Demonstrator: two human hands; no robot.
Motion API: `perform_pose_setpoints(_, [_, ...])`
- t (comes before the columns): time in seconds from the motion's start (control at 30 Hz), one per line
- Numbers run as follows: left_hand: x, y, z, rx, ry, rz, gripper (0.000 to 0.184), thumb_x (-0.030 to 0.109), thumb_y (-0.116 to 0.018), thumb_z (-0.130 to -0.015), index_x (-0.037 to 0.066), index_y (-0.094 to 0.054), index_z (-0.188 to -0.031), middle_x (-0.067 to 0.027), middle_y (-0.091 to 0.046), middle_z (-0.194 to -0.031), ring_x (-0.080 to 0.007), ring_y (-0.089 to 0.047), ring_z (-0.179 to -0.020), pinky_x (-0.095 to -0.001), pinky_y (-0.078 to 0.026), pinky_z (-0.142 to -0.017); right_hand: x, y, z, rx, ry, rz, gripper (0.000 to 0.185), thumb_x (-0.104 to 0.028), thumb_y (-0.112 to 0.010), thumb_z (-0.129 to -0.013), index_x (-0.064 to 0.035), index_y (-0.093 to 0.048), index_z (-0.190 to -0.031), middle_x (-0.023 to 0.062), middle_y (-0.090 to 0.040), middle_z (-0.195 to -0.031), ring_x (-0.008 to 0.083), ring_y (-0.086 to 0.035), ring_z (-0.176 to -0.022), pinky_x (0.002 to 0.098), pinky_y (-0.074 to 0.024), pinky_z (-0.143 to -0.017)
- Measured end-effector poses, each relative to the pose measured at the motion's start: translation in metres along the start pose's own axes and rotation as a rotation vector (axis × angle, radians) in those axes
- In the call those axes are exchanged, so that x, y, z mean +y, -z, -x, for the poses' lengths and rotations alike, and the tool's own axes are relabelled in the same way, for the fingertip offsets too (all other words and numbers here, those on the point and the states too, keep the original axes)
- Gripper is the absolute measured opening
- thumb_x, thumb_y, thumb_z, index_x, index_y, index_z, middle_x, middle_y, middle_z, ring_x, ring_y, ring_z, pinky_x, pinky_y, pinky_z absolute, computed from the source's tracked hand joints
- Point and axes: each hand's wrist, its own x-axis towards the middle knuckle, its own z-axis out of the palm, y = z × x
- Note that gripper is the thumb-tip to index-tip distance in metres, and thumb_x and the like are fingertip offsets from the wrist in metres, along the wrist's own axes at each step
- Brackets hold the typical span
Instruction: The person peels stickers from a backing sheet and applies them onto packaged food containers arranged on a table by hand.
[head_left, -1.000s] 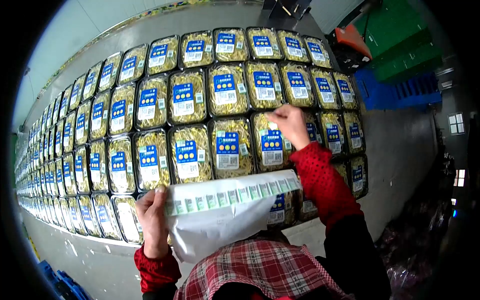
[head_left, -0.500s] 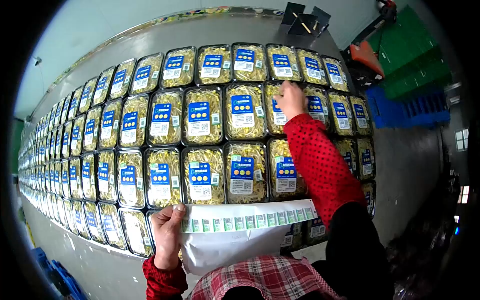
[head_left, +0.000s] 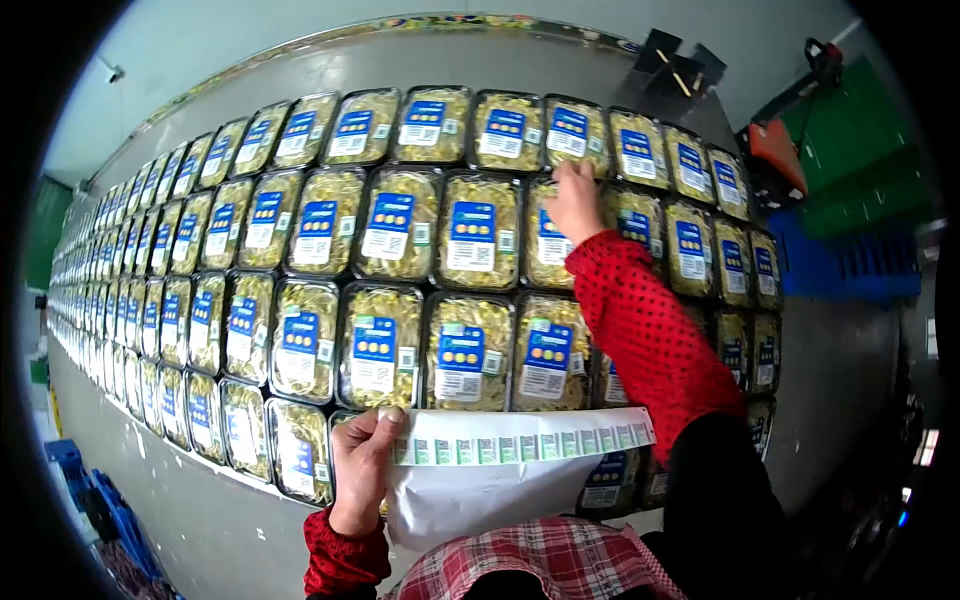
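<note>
My left hand (head_left: 365, 462) grips the left end of a white label sheet (head_left: 480, 500), thumb on top. A row of small green-and-white QR stickers (head_left: 520, 447) runs along the sheet's upper part. My right hand (head_left: 577, 205), in a red dotted sleeve, reaches over a clear-lidded pack of bean sprouts (head_left: 548, 262) in the second row from the back. Its fingers are drawn together, tips down near that pack's far edge; whatever they may hold is hidden. Blue-and-white labels mark the packs, and the neighbouring sprout pack (head_left: 478, 230) also carries a small QR sticker.
Long rows of sprout packs (head_left: 240, 325) cover the grey metal table (head_left: 290, 85) and run far left. Black panels (head_left: 680, 65) stand at its back right corner. Beyond are an orange machine (head_left: 778, 160), green stacks (head_left: 860, 150) and a blue pallet (head_left: 850, 260).
The view has shifted left along the rows, so the packs appear farther right. My right hand has gone to the adjacent pack on the left; the left hand still carries the sheet.
</note>
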Motion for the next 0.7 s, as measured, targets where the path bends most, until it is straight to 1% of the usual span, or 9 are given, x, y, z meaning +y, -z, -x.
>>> perform_pose_setpoints(0.07, [-0.006, 0.016, -0.003, -0.033, -0.011, 0.050, 0.029, 0.022, -0.062, -0.090, -0.002, -0.064, -0.074, 0.0038, -0.058, -0.066, -0.0013, -0.041, -0.059, -0.0197, -0.033, -0.052, -0.015, 0.008, -0.010, -0.072, -0.030, 0.204, 0.037, -0.004, -0.075, -0.062, 0.0039, -0.054, -0.092, 0.0217, -0.053, -0.097, 0.0386, -0.054, -0.095, 0.0437, -0.0478, -0.080])
perform_pose_setpoints(0.13, [-0.003, 0.021, -0.003, -0.003, 0.013, 0.074, 0.028, 0.021, -0.062, -0.090, -0.003, -0.066, -0.077, 0.0030, -0.059, -0.068, -0.0016, -0.043, -0.060, -0.0196, -0.035, -0.054, -0.032, 0.013, -0.019, -0.135, -0.050, -0.091, 0.046, -0.008, -0.079, -0.063, 0.0031, -0.056, -0.101, 0.0162, -0.058, -0.095, 0.0275, -0.061, -0.085, 0.0352, -0.0495, -0.069])
perform_pose_setpoints(0.23, [-0.006, 0.033, -0.006, -0.008, 0.004, 0.111, 0.027, 0.021, -0.062, -0.091, -0.003, -0.066, -0.079, 0.0024, -0.060, -0.070, -0.0020, -0.044, -0.061, -0.0197, -0.035, -0.055, -0.081, -0.001, -0.026, -0.396, -0.369, -0.913, 0.050, -0.005, -0.075, -0.066, 0.0084, -0.053, -0.110, 0.0096, -0.060, -0.092, 0.0155, -0.059, -0.073, 0.0276, -0.0477, -0.063])
perform_pose_setpoints(0.4, [-0.013, 0.065, -0.008, 0.035, -0.002, 0.079, 0.027, 0.021, -0.061, -0.091, -0.004, -0.066, -0.080, 0.0025, -0.060, -0.070, -0.0026, -0.043, -0.061, -0.0199, -0.035, -0.056, -0.092, -0.051, -0.022, -0.329, -0.346, -0.751, 0.047, 0.002, -0.070, -0.063, 0.0050, -0.055, -0.107, 0.0107, -0.059, -0.092, 0.0181, -0.058, -0.083, 0.0309, -0.0483, -0.070])
perform_pose_setpoints(0.47, [-0.006, 0.076, -0.007, 0.004, 0.024, 0.067, 0.024, 0.019, -0.063, -0.090, -0.004, -0.066, -0.083, 0.0015, -0.061, -0.072, -0.0033, -0.046, -0.063, -0.0196, -0.037, -0.057, -0.090, -0.061, -0.019, -0.234, -0.142, -0.455, 0.036, 0.001, -0.066, -0.061, 0.0016, -0.058, -0.096, 0.0206, -0.057, -0.096, 0.0324, -0.058, -0.087, 0.0359, -0.0470, -0.073])
perform_pose_setpoints(0.53, [0.003, 0.080, -0.006, -0.034, 0.002, 0.135, 0.016, 0.011, -0.068, -0.083, -0.004, -0.066, -0.089, -0.0034, -0.066, -0.078, -0.0062, -0.056, -0.068, -0.0201, -0.043, -0.062, -0.102, -0.061, -0.018, -0.115, 0.077, -0.150, 0.029, 0.004, -0.063, -0.062, -0.0002, -0.058, -0.090, 0.0184, -0.054, -0.086, 0.0374, -0.054, -0.091, 0.0400, -0.0464, -0.081])
perform_pose_setpoints(0.6, [0.018, 0.086, -0.008, -0.046, 0.000, 0.067, 0.016, 0.006, -0.071, -0.080, -0.004, -0.067, -0.091, -0.0047, -0.067, -0.079, -0.0074, -0.057, -0.067, -0.0214, -0.045, -0.062, -0.112, -0.043, -0.021, -0.132, 0.231, 0.003, 0.028, 0.002, -0.067, -0.065, 0.0001, -0.058, -0.092, 0.0156, -0.057, -0.091, 0.0302, -0.057, -0.092, 0.0384, -0.0473, -0.082])
perform_pose_setpoints(0.67, [0.014, 0.104, -0.018, -0.003, -0.060, -0.014, 0.018, 0.006, -0.072, -0.078, -0.004, -0.067, -0.092, -0.0044, -0.066, -0.076, -0.0081, -0.057, -0.066, -0.0220, -0.045, -0.060, -0.152, -0.007, -0.010, -0.644, -0.032, -0.565, 0.031, -0.006, -0.074, -0.068, -0.0002, -0.060, -0.095, 0.0125, -0.061, -0.092, 0.0221, -0.060, -0.088, 0.0345, -0.0486, -0.081])
perform_pose_setpoints(0.7, [0.016, 0.111, -0.023, 0.008, -0.104, -0.054, 0.018, 0.007, -0.071, -0.079, -0.004, -0.066, -0.092, -0.0041, -0.066, -0.076, -0.0077, -0.057, -0.066, -0.0217, -0.045, -0.060, -0.184, 0.011, 0.009, -0.806, 0.029, -0.674, 0.033, -0.010, -0.076, -0.070, -0.0002, -0.060, -0.096, 0.0110, -0.062, -0.091, 0.0193, -0.060, -0.085, 0.0325, -0.0493, -0.079])
